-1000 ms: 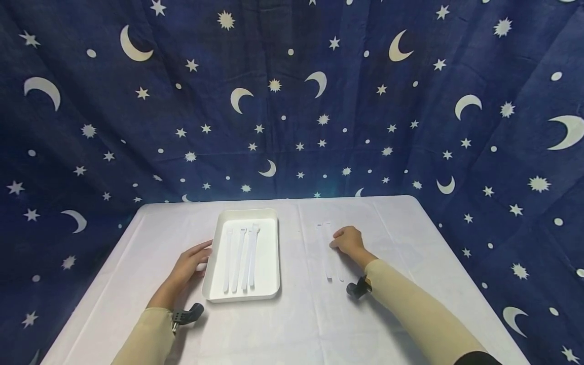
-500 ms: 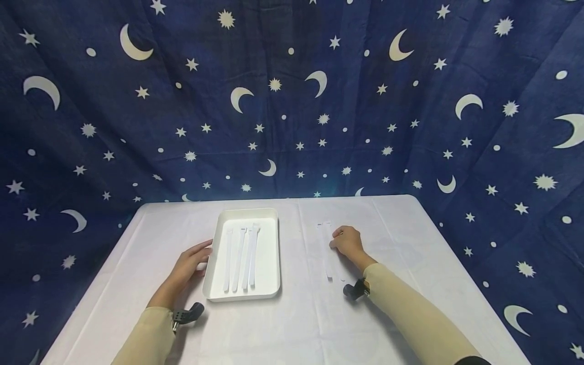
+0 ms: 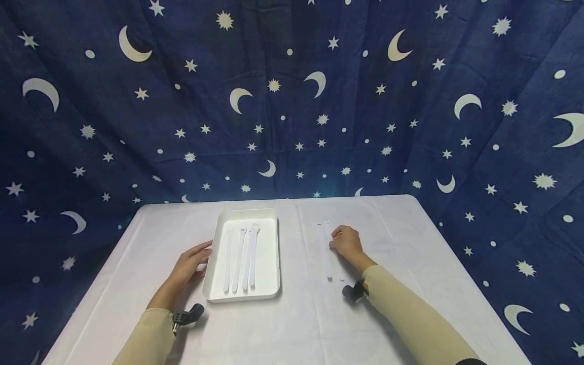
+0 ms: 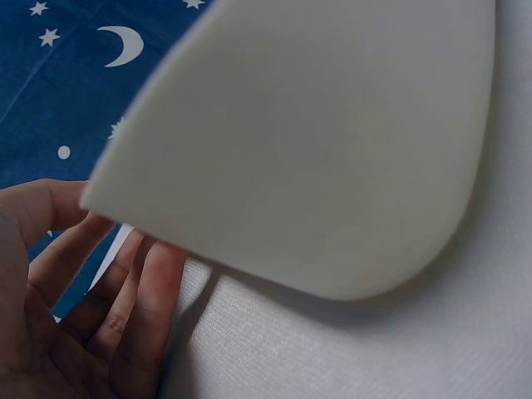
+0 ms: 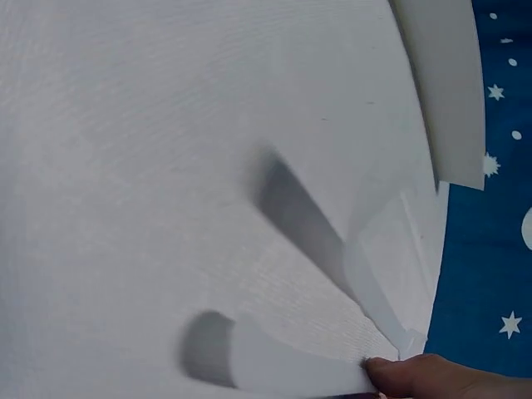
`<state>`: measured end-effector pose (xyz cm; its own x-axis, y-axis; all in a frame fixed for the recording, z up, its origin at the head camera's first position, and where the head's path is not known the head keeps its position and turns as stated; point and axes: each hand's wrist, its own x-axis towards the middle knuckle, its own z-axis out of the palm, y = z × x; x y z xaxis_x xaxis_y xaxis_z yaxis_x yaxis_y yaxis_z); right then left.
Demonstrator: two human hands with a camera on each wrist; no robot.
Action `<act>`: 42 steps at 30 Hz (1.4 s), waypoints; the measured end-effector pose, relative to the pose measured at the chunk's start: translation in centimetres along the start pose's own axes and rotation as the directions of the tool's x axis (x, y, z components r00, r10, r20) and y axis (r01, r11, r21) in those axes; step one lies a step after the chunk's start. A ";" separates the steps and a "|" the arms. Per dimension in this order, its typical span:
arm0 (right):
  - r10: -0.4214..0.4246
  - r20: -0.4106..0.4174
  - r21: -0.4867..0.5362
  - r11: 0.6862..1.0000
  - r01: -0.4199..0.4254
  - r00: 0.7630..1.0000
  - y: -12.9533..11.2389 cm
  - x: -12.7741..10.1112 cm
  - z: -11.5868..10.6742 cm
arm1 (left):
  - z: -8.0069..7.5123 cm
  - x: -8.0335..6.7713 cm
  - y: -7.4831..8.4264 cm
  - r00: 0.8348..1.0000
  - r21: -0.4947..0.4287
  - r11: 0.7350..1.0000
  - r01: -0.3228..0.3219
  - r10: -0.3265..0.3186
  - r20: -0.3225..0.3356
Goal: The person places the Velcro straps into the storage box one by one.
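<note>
My left hand (image 3: 188,264) touches the left wall of a white tray (image 3: 270,253), its fingers loosely extended along the rim. Several white slotted-head cable straps (image 3: 239,261) lie lengthwise in the tray. Right of it, my right hand (image 3: 348,243) pinches another white strap (image 5: 291,362) near its far end; the near end of this strap curves up off the cloth in the right wrist view. Just left of that hand lies a loose white strap (image 3: 327,258), also seen in the right wrist view. A second slotted head shows beside it, faint against the cloth.
A white cloth (image 3: 296,329) covers the table. Behind the table's far edge hangs a dark blue curtain (image 3: 292,121) with moons and stars. Black wrist cameras (image 3: 188,315) stick out from both forearms.
The right hand and sleeve have shifted slightly left, and the near end of the pinched strap has changed its tilt a little. The left hand and tray stay in place.
</note>
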<state>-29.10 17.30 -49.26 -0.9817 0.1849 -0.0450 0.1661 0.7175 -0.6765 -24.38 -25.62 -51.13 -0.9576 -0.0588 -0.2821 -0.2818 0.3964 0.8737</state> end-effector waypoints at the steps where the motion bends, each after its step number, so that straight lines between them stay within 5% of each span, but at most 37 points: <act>1: 0.004 0.007 0.007 1.000 -0.004 1.000 0.1 0.1 0.0 | 0.0 0.0 0.0 1.000 0.000 1.000 0.000 0.000 -0.001; 12: 0.086 0.091 0.098 0.991 -0.095 0.992 0.8 1.1 -0.7 | 0.0 0.1 -0.1 1.000 -0.004 1.000 -0.004 0.004 0.001; 23: 0.260 0.313 0.311 0.880 -0.358 0.913 0.7 1.8 -1.8 | 0.0 0.1 -0.1 1.000 -0.004 1.000 -0.007 0.007 -0.001; 33: 0.241 0.393 0.411 0.817 -0.404 0.887 0.2 2.2 -3.1 | 0.0 0.1 -0.1 1.000 0.007 1.000 -0.004 0.004 -0.012; 42: 0.223 0.444 0.420 0.804 -0.421 0.868 -1.1 2.3 -3.6 | -0.1 0.1 -0.1 1.000 -0.006 1.000 -0.015 0.015 0.008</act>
<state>-31.17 19.34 -45.94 -0.8562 0.0224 -0.5161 0.5081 0.2173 -0.8335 -24.44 -25.76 -51.24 -0.9612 -0.0459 -0.2719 -0.2677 0.3915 0.8804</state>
